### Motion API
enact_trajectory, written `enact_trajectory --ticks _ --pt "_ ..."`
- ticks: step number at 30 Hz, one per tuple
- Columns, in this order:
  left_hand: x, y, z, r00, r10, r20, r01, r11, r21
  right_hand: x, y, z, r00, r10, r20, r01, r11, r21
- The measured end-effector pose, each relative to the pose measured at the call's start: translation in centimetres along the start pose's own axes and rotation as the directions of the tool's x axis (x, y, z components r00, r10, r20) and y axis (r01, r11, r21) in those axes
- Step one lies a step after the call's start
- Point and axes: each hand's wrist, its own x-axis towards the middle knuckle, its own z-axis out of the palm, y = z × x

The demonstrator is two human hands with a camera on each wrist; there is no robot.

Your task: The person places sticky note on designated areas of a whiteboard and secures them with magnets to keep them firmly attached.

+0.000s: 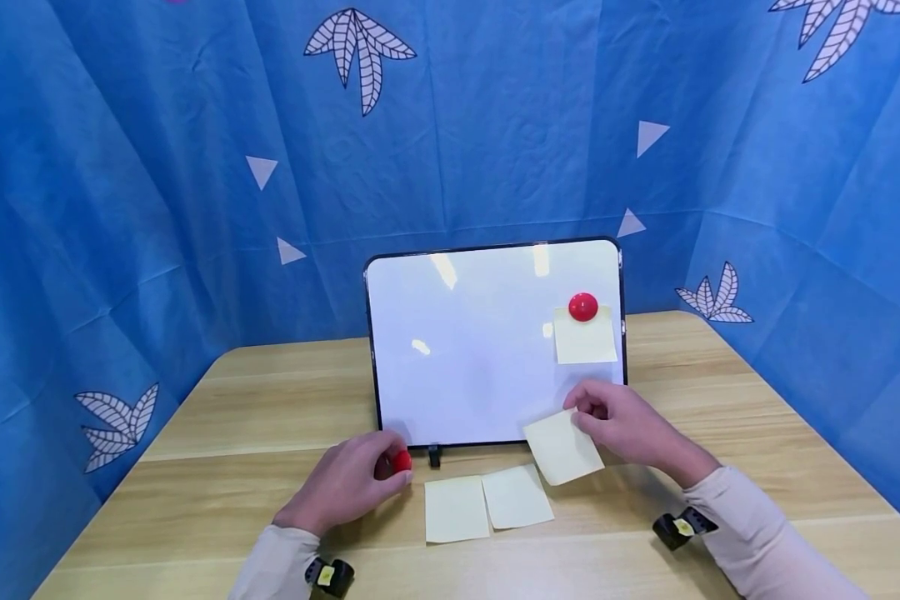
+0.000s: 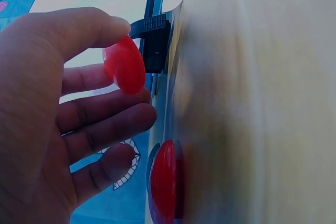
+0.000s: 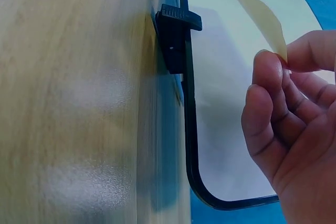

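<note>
Between thumb and index finger my left hand (image 1: 356, 481) pinches a round red magnet (image 2: 125, 65), low at the whiteboard's left corner. A second red magnet (image 2: 164, 182) lies on the table, seen in the left wrist view. By its upper right corner, a pale yellow sticky note (image 1: 564, 448) is pinched in my right hand (image 1: 630, 423); it tilts in front of the lower right of the whiteboard (image 1: 472, 350). Higher on the board another note (image 1: 587, 340) hangs under a red magnet (image 1: 583, 307).
Side by side on the wooden table (image 1: 285, 400) lie two more notes, the left note (image 1: 457, 510) and the right note (image 1: 517, 497). Black feet, one foot (image 1: 434, 456) at the left, support the board. A blue patterned curtain (image 1: 495, 125) hangs behind the table.
</note>
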Motion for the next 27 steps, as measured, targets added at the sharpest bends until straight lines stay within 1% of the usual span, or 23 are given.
enact_trajectory --ticks 8,15,23,27 --pt "0.1 0.1 0.1 0.999 0.017 -0.046 -0.017 1.000 -0.002 0.0 -0.3 0.0 0.997 -0.005 -0.079 0.005 1.000 -0.004" --pt "0.1 0.2 0.1 0.993 0.043 -0.108 -0.043 0.999 -0.004 0.1 -0.5 0.0 0.997 -0.013 -0.078 0.014 1.000 0.001" --pt "0.5 0.5 0.0 0.986 0.093 -0.137 -0.095 0.995 -0.007 0.3 -0.5 0.1 0.996 -0.018 -0.090 0.016 0.999 -0.028" --pt "1.0 0.9 -0.4 0.983 0.096 -0.154 -0.096 0.995 0.010 0.5 -0.6 0.1 0.996 -0.017 -0.089 0.014 0.999 -0.033"
